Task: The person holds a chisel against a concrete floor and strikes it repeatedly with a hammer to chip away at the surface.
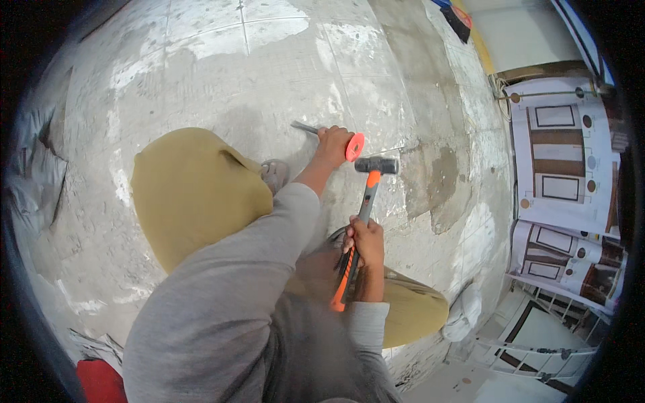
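My left hand (330, 146) is closed around a chisel, held low and nearly level over the floor. Its flat grey blade (304, 127) sticks out on the left of my fist, and a round pink-red hand guard (355, 147) shows on the right. My right hand (366, 242) grips a club hammer (367, 201) by its grey and orange handle. The black hammer head (376, 165) is just right of the guard, with a small gap seeming to lie between them. The chisel's struck end is mostly hidden by the guard.
The worn concrete floor (222, 80) has white patches, grooved lines and a damp brown stain (443, 178). Printed sheets with panel pictures (564, 148) stand at the right, above a white metal rack (537, 349). Crumpled grey plastic (37, 174) lies far left, a red object (101, 381) lower left.
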The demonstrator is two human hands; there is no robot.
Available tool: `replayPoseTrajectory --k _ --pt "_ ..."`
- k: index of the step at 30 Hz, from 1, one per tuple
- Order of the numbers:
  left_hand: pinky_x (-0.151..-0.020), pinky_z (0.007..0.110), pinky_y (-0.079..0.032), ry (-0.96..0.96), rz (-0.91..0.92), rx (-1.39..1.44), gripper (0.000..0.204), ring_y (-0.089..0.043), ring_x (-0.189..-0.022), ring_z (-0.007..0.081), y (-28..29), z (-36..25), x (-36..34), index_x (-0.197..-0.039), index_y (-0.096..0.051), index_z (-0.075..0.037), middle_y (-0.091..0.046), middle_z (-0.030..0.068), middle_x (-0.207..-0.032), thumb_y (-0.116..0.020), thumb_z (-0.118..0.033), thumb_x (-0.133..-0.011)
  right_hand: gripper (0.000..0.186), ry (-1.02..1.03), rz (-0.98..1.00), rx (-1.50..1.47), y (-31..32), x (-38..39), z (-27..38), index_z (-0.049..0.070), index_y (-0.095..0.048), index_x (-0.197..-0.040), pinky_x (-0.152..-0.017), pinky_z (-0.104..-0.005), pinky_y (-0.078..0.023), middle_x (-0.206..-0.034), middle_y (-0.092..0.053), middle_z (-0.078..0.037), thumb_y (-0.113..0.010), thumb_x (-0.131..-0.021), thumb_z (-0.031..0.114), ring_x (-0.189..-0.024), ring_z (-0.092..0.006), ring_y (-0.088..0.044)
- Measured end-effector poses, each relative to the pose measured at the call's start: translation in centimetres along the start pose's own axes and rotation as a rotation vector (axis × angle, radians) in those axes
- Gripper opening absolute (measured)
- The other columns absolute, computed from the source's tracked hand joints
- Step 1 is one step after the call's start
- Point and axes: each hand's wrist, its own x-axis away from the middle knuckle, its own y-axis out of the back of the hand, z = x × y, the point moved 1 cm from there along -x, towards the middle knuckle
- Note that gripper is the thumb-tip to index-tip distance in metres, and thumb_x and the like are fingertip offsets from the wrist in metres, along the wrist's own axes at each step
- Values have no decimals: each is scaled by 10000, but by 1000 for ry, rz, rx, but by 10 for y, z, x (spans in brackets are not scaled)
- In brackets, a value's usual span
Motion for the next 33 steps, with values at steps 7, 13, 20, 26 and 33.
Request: replayPoseTrajectory --k 7,13,20,26,33 --pt "-786 449 -369 -94 -98 173 149 -558 -900 246 -37 -34 11 -803 -610 -142 -590 32 -847 -633 -265 -723 145 51 -138 -225 21 15 8 39 -482 -812 -336 -276 -397 -587 -489 -36 -554 -896 133 -391 -104 -438" --pt "-824 430 -340 -151 49 181 177 -529 -947 235 -43 -55 23 -819 -602 -141 -572 35 -892 -634 -283 -721 183 223 -238 -280 33 37 38 27 -452 -815 -359 -292 -406 -592 -471 -52 -547 -905 155 -401 -120 -445" --pt "-821 418 -347 -160 -9 240 139 -546 -927 230 -39 -45 14 -794 -609 -142 -584 34 -863 -633 -255 -716 171 260 -207 -322 31 42 36 24 -475 -855 -360 -284 -398 -603 -476 -50 -555 -914 164 -395 -126 -449" --pt "-808 420 -373 -147 -93 230 119 -558 -920 240 -37 -30 -6 -769 -601 -135 -590 36 -849 -633 -234 -710 164 312 -187 -258 21 50 48 49 -473 -843 -339 -267 -378 -588 -466 -40 -551 -927 167 -386 -106 -431" --pt "-797 431 -403 -81 -16 248 138 -565 -959 246 -35 -7 -17 -805 -616 -136 -614 38 -888 -644 -253 -737 148 415 -181 -189 19 68 75 10 -497 -896 -366 -269 -375 -603 -481 -50 -559 -908 144 -397 -124 -449"
